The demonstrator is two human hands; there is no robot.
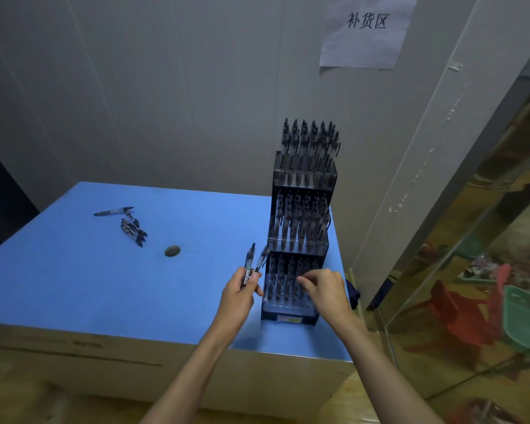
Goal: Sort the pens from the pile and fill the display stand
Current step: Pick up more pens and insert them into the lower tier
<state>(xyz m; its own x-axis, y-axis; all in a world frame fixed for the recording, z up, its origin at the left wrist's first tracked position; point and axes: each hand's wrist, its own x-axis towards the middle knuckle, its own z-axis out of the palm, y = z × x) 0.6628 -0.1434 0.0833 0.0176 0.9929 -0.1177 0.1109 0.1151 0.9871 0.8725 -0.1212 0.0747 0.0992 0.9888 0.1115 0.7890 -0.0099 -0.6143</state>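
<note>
A black three-tier display stand [300,316] stands at the right edge of the blue table, each tier holding several upright dark pens. My left hand [239,292] grips two pens [253,264] upright just left of the stand's lowest tier. Over that lowest tier my right hand [325,286] has its fingers curled among the pen tops; whether it holds one I cannot tell. A small pile of pens [133,229] lies at the table's far left, with one loose pen [114,211] beside it.
A small grey oval object [172,250] lies on the blue table [74,286] between the pile and the stand. A paper sign [366,30] hangs on the wall behind. A glass panel [471,270] stands close on the right.
</note>
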